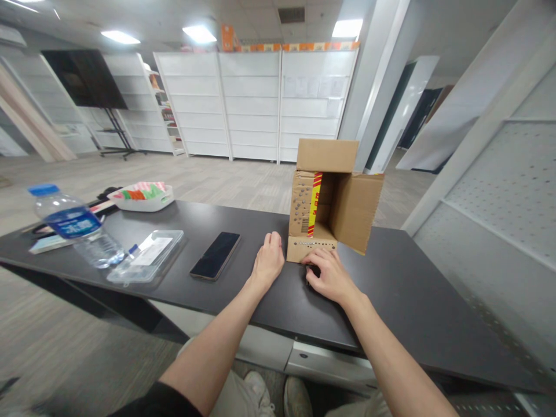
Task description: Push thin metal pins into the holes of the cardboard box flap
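A small cardboard box (358, 211) stands on the dark table with its open side facing me and its flaps spread. Its left flap (301, 202) and its lower flap (295, 249) carry rows of small dark and silvery dots, too small to name. My left hand (268, 260) rests on the table as a loose fist, just left of the lower flap; whatever its fingers might hold is hidden. Over that flap's front edge, my right hand (330, 273) curls its fingers and thumb together around something small and dark that I cannot make out.
Left of my hands lie a black phone (216, 256) and a clear plastic case (167, 249). Farther left are a tilted-looking water bottle (73, 223) and a white basket (150, 202) with colourful packets. A perforated white panel (504, 197) borders the table's right side.
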Motion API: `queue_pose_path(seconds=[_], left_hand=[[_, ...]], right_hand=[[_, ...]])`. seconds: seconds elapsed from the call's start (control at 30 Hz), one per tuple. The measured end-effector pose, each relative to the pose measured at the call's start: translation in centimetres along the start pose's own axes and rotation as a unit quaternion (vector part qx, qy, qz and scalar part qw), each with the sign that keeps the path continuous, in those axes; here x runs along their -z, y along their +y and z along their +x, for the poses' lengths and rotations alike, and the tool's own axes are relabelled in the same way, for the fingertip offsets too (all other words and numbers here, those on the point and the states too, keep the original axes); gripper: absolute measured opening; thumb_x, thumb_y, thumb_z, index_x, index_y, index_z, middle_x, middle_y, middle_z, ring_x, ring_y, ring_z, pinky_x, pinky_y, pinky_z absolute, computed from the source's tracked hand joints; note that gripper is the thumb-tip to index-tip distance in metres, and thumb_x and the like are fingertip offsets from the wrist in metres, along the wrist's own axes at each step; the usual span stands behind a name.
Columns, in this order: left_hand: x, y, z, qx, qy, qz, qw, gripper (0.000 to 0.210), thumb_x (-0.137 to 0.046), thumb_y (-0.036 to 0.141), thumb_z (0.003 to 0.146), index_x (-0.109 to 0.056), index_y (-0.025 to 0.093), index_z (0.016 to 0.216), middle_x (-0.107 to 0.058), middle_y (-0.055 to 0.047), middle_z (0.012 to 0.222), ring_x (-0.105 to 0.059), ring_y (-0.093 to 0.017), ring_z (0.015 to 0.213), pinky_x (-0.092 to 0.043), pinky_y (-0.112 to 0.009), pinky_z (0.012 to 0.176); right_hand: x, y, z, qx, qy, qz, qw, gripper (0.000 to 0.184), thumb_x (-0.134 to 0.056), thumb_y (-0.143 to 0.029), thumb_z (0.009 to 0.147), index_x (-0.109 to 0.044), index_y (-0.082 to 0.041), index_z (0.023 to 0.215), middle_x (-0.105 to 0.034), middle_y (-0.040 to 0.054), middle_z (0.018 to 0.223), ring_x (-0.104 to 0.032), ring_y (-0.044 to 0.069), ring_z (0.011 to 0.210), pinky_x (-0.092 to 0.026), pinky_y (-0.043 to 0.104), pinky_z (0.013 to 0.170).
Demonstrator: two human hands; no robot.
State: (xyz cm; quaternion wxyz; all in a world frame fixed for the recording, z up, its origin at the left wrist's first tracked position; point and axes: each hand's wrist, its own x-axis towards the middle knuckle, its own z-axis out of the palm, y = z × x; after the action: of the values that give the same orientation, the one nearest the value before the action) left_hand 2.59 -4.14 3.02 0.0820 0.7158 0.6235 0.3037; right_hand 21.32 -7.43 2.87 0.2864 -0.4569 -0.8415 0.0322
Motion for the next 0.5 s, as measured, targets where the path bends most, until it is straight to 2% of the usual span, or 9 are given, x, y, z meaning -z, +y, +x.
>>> queue_pose_path(seconds=[0.5], left_hand=[[0.06, 0.03, -0.12, -0.003, 0.004, -0.001, 1.000, 0.014, -0.035, 0.013, 0.095, -0.047, 0.021, 0.096, -0.057, -0.007, 0.102, -0.063, -0.019, 0.094, -0.048, -0.030, 0.081]], right_hand=[[-0.19, -0.48, 0.13, 0.000, -0.028, -0.004, 1.000, 0.011, -0.056, -0.018, 0.085, -0.065, -0.023, 0.089, -0.067, 0.0037, 0.095, -0.058, 0.023, 0.098, -0.034, 0.038, 0.086]])
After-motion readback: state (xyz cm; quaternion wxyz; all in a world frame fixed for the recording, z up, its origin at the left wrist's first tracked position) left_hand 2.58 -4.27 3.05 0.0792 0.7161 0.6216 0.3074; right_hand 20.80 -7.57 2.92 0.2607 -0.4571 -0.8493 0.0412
